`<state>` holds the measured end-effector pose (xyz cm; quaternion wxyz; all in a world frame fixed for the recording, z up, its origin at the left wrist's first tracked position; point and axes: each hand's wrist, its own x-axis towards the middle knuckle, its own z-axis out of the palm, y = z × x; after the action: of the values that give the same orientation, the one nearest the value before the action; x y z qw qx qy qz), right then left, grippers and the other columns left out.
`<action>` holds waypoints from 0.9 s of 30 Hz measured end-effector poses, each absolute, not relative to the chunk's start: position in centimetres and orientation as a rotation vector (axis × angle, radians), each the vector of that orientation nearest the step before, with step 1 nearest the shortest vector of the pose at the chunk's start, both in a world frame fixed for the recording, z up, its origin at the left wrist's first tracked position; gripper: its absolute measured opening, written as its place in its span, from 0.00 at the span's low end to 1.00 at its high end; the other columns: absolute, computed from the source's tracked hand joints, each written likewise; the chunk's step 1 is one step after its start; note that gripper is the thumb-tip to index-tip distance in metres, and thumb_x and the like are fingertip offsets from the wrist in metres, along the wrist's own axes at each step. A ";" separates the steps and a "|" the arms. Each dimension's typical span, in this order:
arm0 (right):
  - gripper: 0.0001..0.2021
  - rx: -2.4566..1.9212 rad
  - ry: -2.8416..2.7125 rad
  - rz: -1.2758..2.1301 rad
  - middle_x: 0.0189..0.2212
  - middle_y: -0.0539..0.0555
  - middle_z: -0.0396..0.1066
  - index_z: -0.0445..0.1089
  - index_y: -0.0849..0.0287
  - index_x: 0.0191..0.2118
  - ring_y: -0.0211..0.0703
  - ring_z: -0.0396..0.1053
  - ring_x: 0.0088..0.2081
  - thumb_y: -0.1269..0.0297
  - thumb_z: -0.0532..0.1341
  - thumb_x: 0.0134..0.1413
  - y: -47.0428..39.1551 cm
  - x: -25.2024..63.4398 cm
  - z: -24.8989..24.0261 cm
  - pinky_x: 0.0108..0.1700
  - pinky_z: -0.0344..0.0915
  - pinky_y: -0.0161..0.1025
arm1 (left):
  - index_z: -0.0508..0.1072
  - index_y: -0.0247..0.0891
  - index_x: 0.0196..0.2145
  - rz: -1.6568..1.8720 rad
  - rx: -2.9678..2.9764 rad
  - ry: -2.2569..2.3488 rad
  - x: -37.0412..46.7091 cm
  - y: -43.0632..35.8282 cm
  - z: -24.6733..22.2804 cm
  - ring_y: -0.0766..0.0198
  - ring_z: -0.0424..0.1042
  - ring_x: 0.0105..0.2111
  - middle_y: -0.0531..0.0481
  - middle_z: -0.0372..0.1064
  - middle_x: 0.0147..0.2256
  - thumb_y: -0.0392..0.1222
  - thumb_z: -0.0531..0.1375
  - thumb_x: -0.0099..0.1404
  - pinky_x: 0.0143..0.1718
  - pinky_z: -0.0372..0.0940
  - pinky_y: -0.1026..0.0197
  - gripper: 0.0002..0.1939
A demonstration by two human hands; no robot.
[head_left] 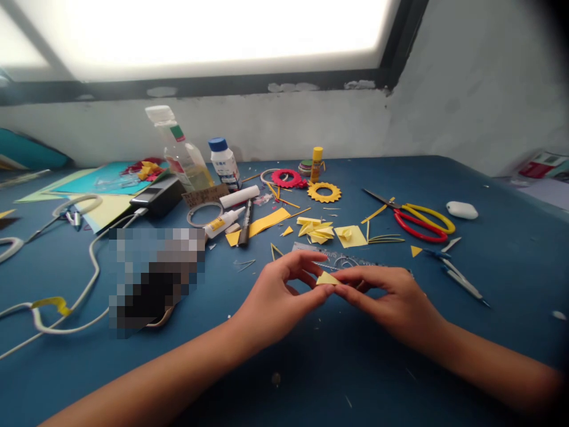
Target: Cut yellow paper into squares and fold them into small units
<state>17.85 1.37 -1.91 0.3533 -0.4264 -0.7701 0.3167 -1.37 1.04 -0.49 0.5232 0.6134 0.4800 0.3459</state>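
Observation:
Between my two hands is a small folded piece of pale yellow paper [328, 279]. My left hand [284, 290] pinches its left side, thumb below and index finger arched above. From the other side, my right hand [391, 293] closes its thumb and index finger on the paper's right end. Just behind the hands lies a clear plastic ruler [306, 249], partly covered by them. Beyond it are a heap of folded yellow paper pieces [315, 230] and a yellow paper square [351, 236] with a small folded piece on top.
Red-and-yellow-handled scissors [422, 222], a compass [462, 276] and a white case [462, 210] lie to the right. At left are a pixelated phone [155, 284], a white cable [94, 267] and a black box [157, 196]. A bottle [186, 157] and a glue stick [316, 165] stand behind.

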 end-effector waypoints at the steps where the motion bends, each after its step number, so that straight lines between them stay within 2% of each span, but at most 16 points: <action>1: 0.07 -1.103 -1.996 0.815 0.33 0.50 0.79 0.76 0.56 0.38 0.40 0.75 0.32 0.63 0.62 0.55 1.4 17.8 -1.9 0.33 0.72 0.32 | 0.71 0.39 0.46 0.838 1.488 1.150 -1.4 1.0 -0.5 0.64 0.71 0.35 0.49 0.72 0.36 0.46 0.65 0.57 0.27 0.65 0.69 0.20; 9: 0.09 -1.033 -2.091 0.873 0.31 0.51 0.78 0.76 0.56 0.37 0.41 0.74 0.31 0.60 0.60 0.57 1.4 18.1 -2.3 0.34 0.70 0.35 | 0.73 0.39 0.41 0.885 1.701 1.100 -1.3 0.6 -1.0 0.66 0.70 0.33 0.50 0.73 0.34 0.45 0.65 0.58 0.29 0.67 0.69 0.14; 13: 0.10 -1.069 -2.085 0.959 0.32 0.51 0.77 0.76 0.56 0.36 0.41 0.74 0.34 0.59 0.59 0.58 1.4 18.0 -2.0 0.34 0.68 0.34 | 0.73 0.39 0.41 0.869 1.637 1.129 -1.3 0.8 -0.8 0.66 0.71 0.33 0.50 0.73 0.35 0.44 0.64 0.58 0.29 0.67 0.68 0.14; 19: 0.12 -1.127 -2.061 1.053 0.27 0.48 0.76 0.77 0.55 0.36 0.38 0.72 0.30 0.57 0.57 0.59 1.3 18.0 -1.5 0.32 0.66 0.32 | 0.72 0.38 0.43 0.802 1.475 1.130 -1.4 1.2 -0.6 0.64 0.71 0.32 0.50 0.72 0.33 0.44 0.63 0.59 0.27 0.67 0.66 0.14; 27: 0.12 -1.092 -2.127 1.020 0.29 0.49 0.75 0.74 0.58 0.34 0.38 0.71 0.31 0.62 0.54 0.62 1.3 17.9 -1.7 0.33 0.64 0.33 | 0.73 0.38 0.41 0.835 1.465 1.144 -0.8 0.8 -0.6 0.64 0.71 0.32 0.50 0.73 0.32 0.41 0.60 0.61 0.28 0.67 0.66 0.10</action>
<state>17.88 1.34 -1.70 0.2678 -0.4047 -0.7883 0.3782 -0.82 0.80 -0.59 0.5245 0.6121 0.4780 0.3490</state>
